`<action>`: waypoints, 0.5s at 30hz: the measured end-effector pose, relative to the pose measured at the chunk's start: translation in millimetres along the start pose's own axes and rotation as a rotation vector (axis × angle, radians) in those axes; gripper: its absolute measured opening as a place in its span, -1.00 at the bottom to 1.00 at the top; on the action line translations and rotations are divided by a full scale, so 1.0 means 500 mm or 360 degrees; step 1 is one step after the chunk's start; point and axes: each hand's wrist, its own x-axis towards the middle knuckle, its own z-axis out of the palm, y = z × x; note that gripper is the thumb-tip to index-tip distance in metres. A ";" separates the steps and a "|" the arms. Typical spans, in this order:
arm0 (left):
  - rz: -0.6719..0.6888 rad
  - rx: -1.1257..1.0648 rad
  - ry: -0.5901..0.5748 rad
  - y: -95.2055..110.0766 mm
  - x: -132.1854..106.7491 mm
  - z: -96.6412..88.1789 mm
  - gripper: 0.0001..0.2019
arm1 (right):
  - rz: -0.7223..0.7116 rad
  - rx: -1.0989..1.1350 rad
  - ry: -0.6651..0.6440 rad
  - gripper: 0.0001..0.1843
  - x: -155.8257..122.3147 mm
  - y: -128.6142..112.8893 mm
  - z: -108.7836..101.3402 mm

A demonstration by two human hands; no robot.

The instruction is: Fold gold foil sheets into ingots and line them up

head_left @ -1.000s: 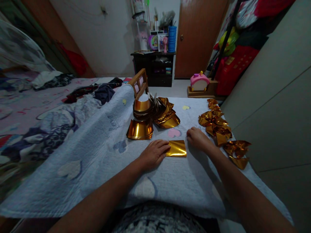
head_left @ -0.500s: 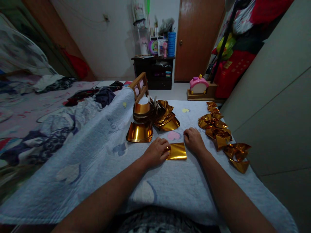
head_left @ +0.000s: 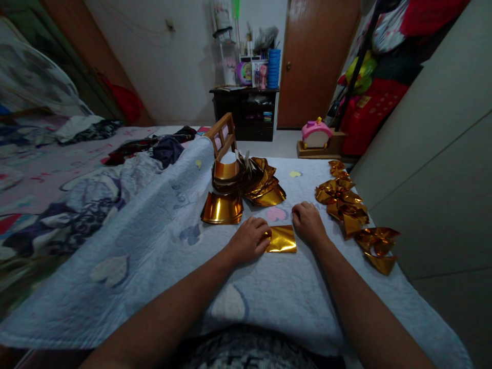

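A small folded sheet of gold foil paper [head_left: 283, 239] lies flat on a light blue quilt [head_left: 161, 246] in front of me. My left hand [head_left: 249, 238] rests on the sheet's left edge, fingers curled and pressing down on it. At the sheet's upper right corner, my right hand [head_left: 307, 221] sits with its fingers bent and their tips on the paper's edge.
A pile of curled gold foil sheets [head_left: 242, 189] stands behind the hands. Several folded gold foil pieces [head_left: 348, 207] lie in a row along the right edge. A wooden chair back [head_left: 221, 134] sticks up behind the pile. A cupboard wall [head_left: 434, 169] closes the right side.
My right hand has slid left, from beside the row of folded pieces to the sheet's upper right corner. My left hand's fingers have curled at the sheet's left edge.
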 end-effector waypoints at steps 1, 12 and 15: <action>-0.0001 0.0000 0.0001 0.000 0.000 -0.001 -0.86 | 0.0001 0.0005 0.0001 -0.81 0.000 0.000 -0.001; 0.0032 -0.0022 0.0014 -0.003 0.001 0.002 -0.86 | 0.0024 -0.0007 0.0007 -0.81 -0.005 -0.001 -0.002; 0.0053 -0.0034 -0.0001 -0.006 0.004 0.002 -0.86 | 0.0050 -0.0016 0.0007 -0.82 -0.009 -0.003 -0.004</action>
